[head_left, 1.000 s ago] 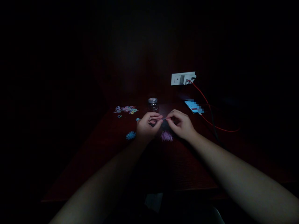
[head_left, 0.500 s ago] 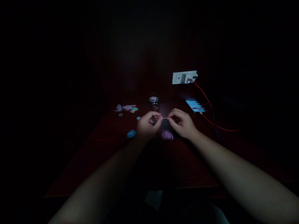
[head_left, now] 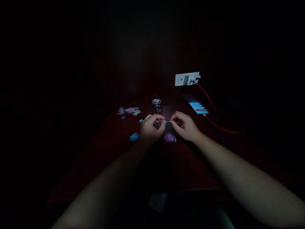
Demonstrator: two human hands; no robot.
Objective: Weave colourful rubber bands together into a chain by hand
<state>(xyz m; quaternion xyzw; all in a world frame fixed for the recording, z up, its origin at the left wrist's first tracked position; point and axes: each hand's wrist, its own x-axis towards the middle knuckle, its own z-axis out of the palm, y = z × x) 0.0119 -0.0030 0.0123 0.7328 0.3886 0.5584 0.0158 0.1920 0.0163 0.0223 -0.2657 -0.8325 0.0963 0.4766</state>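
Note:
My left hand (head_left: 152,128) pinches one end of a thin, pale band (head_left: 167,121) between thumb and forefinger. The other end is pinched by my right hand (head_left: 184,125), so the band spans the small gap between my fingertips above the dark red table. Below the gap lies a pile of purple bands (head_left: 170,137). A pile of blue bands (head_left: 134,136) is beside my left wrist. One light blue band (head_left: 141,121) shows just left of my left hand, partly hidden by it.
Mixed coloured bands (head_left: 130,110) lie at the back left. Behind my hands stands a clear round jar (head_left: 156,105). A phone (head_left: 198,107) with a red cable (head_left: 222,128) rests at the right, below a wall socket (head_left: 182,79).
The band between my fingertips now slants slightly instead of lying level. Both hands keep their pinch in nearly the same place; the view has shifted slightly.

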